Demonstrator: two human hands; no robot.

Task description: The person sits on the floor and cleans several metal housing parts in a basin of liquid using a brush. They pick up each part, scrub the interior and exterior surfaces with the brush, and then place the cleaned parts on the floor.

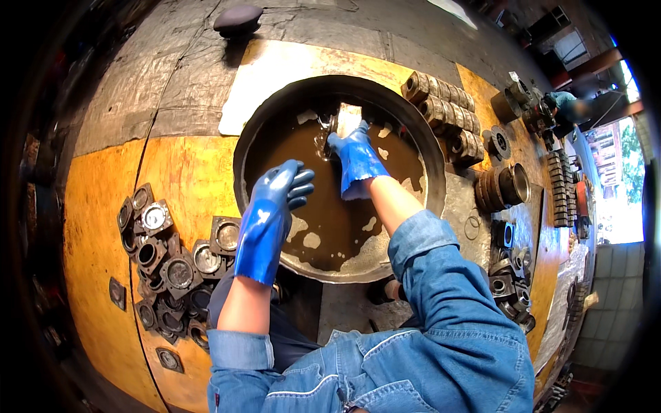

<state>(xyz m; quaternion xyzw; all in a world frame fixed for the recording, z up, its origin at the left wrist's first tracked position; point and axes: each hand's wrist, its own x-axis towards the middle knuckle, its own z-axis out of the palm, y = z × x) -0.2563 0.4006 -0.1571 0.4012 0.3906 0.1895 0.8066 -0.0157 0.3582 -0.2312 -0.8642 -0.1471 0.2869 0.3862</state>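
My right hand (354, 155) is in its blue glove, far out over the big round basin (265, 131) of brown, dirty liquid. Its fingers are closed tight on a small metal part (325, 127) near the far rim, next to a pale block (349, 117) that sticks up out of the liquid. I cannot see the part well, because it is wet and half hidden by my glove. My left hand (279, 199) hangs over the near side of the basin, fingers loosely curled and holding nothing. I think the good way to do this is to keep the part low in the liquid so it does not splash, and to grip it hard because it looks slippery. I should turn it slowly so each side gets wet. My left hand is close enough to help hold it. On the yellow table (89, 241) to my left lies a pile of square metal flanges (165, 265), and to my right sit rows of round metal parts (444, 100), well apart from the basin's liquid.
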